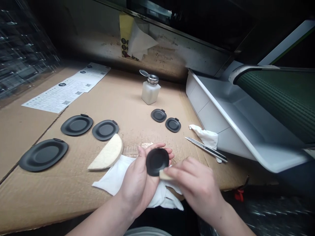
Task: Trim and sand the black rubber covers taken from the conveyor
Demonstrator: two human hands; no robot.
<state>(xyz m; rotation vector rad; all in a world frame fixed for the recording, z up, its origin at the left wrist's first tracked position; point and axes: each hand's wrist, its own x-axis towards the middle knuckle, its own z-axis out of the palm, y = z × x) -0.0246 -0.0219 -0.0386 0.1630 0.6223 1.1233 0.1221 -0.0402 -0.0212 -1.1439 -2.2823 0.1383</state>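
My left hand (141, 177) cradles a small black rounded plate-like part (157, 161) in its palm, fingers curled behind it. In my right hand (198, 182) a small cream sponge piece (165, 176) is pinched, its edge touching the black part's lower rim. Under both hands a white cloth (115, 177) lies near the front edge. A larger half-round cream sponge (108, 154) rests partly on that cloth, to the left. Two small black tabbed parts (158, 115) lie farther back, and three larger black tabbed parts (78, 125) lie at the left.
A dispenser bottle (150, 90), lid up, stands behind on the cardboard (118, 98). Printed label sheets (66, 88) lie back left. At right are a crumpled white cloth (205, 137), a utility knife (206, 149), a large grey tray (214, 98) and a green conveyor belt (278, 95).
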